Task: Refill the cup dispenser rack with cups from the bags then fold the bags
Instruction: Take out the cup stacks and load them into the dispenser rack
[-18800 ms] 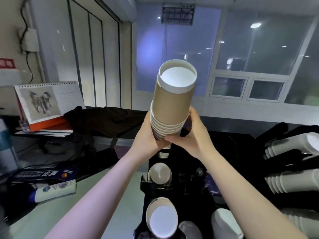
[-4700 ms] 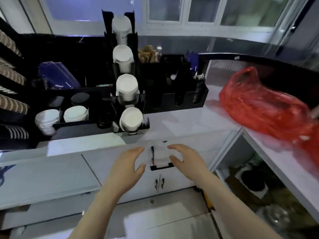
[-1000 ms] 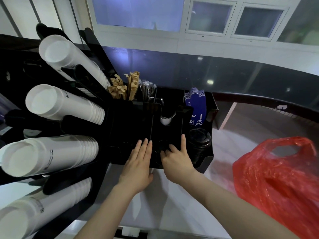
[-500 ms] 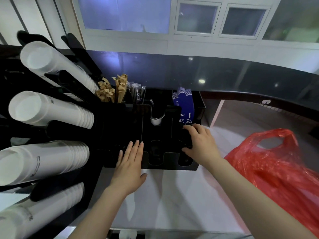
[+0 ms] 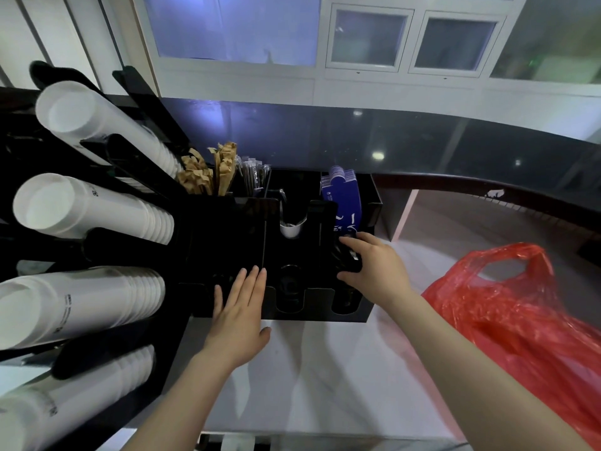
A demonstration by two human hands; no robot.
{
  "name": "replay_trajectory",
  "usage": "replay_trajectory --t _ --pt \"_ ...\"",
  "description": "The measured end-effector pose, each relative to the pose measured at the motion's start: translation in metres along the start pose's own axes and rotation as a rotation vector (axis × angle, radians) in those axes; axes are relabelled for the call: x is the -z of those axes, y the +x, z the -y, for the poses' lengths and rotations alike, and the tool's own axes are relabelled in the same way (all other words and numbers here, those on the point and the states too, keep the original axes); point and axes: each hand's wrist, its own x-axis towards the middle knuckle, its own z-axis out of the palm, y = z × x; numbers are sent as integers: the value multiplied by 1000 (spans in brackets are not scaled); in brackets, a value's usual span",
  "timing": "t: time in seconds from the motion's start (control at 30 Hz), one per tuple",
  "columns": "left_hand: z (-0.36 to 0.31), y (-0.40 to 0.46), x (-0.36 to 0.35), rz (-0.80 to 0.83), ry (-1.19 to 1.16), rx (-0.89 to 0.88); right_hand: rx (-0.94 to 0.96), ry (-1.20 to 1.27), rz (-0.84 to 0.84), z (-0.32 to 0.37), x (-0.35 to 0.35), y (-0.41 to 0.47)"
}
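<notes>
Left hand (image 5: 239, 315) flat, fingers straight and together, pressed against the front wall of the black condiment organizer (image 5: 234, 236) on the pale marble counter (image 5: 325, 379). Right hand (image 5: 374, 268) curled round a stack of black lids (image 5: 346, 260) in the organizer's right front slot, thumb below, fingers over the top. Behind that slot, a bundle of blue cardboard sleeves (image 5: 341, 203) standing upright in the back right compartment. In the middle, a small white scoop-like item (image 5: 291, 227), too dark round it to tell more. In the back left compartments, brown paper packets (image 5: 208, 174) and a clump of wrapped straws (image 5: 252, 175), all upright. At the left edge, the black cup dispenser rack (image 5: 130, 177) with four tilted columns of white cups: top stack (image 5: 94, 125), second stack (image 5: 87, 211), third stack (image 5: 74, 307), bottom stack (image 5: 65, 405), each with the open mouth facing the camera and each filling its channel. To the right, a red plastic bag (image 5: 520, 317) slumped on the counter, handle loop open at the top, close beside the right forearm; contents not visible. Beyond the organizer, a dark glossy raised ledge (image 5: 390, 138) and white-framed windows (image 5: 367, 37) above it.
</notes>
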Motion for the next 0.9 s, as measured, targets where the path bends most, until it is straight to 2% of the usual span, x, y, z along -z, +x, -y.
replay_trajectory --t 0.23,0.33,0.63,0.77,0.9 --pt "0 0 1 -8 4 -7 47 129 -188 14 16 -12" --pt "0 -2 7 -16 23 -8 107 204 -214 32 19 -14" --pt "34 -42 17 -147 23 153 341 210 -46 117 -27 -2" --pt "46 -47 24 -164 -16 199 365 67 58 147 -61 15" --pt "53 -44 25 -147 -29 160 368 -106 91 159 -84 24"
